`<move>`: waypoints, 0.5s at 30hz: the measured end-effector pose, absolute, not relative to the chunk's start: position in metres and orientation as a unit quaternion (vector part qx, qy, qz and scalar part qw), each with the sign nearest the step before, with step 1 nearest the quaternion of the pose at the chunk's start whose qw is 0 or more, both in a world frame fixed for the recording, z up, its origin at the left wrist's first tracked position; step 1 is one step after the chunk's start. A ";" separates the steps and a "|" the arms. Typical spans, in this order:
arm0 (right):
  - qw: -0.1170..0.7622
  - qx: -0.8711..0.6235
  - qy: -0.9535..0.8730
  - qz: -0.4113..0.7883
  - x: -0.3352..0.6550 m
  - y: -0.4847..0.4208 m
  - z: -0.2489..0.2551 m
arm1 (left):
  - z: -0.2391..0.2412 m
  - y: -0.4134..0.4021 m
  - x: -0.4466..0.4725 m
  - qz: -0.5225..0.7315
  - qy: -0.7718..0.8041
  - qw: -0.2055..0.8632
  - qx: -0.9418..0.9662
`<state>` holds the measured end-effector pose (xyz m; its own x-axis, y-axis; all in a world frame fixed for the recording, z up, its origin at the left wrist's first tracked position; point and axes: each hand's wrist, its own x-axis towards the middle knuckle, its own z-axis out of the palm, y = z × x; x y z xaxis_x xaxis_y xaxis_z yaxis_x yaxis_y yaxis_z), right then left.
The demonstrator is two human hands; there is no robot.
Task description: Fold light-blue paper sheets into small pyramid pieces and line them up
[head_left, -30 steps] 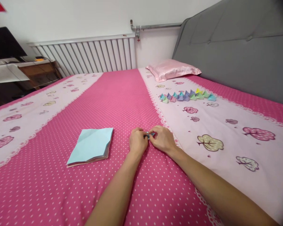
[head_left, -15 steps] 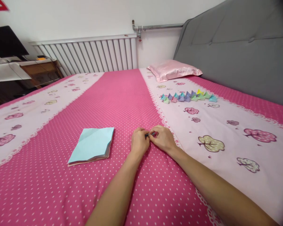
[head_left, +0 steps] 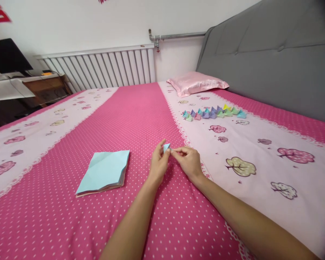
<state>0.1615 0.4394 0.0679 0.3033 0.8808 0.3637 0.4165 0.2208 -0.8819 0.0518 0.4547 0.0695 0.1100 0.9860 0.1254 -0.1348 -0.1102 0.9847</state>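
Observation:
A small folded light-blue paper piece (head_left: 166,147) is pinched between my left hand (head_left: 158,164) and my right hand (head_left: 188,161), just above the pink dotted bedsheet (head_left: 141,115). Both hands have their fingers closed on it. To the left of my left hand lies a stack of square paper sheets (head_left: 104,172) with a light-blue sheet on top. Farther off on the pale strip of the sheet stands a row of several small folded paper pieces (head_left: 213,113) in blue, purple, pink, green and yellow.
A pink satin pillow (head_left: 196,82) lies at the head of the bed against the grey padded headboard (head_left: 265,57). A white radiator (head_left: 100,66) runs along the far wall. A desk with a dark monitor (head_left: 8,56) stands at the left.
My hands have lifted off the sheet, and the blue paper piece now shows as a small upright point between my fingertips. The view has tipped down a little.

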 end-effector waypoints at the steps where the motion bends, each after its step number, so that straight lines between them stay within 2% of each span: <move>1: 0.545 -0.590 -0.554 0.221 0.161 0.439 0.067 | 0.069 0.455 0.052 0.533 0.398 0.541 0.514; 4: 0.512 -0.606 -0.568 0.218 0.160 0.438 0.067 | 0.067 0.457 0.050 0.534 0.387 0.559 0.503; 10: 0.462 -0.602 -0.646 0.076 0.163 0.436 0.069 | 0.066 0.459 0.048 0.516 0.383 0.592 0.487; 15: 0.466 -0.561 -0.679 0.081 0.165 0.435 0.067 | 0.071 0.458 0.048 0.516 0.400 0.599 0.464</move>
<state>0.1646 0.4354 0.0665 0.0636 0.8383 0.5415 0.6869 0.3568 -0.6331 0.0478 0.4582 0.0713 0.1462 0.9892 -0.0001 -0.2472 0.0367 0.9683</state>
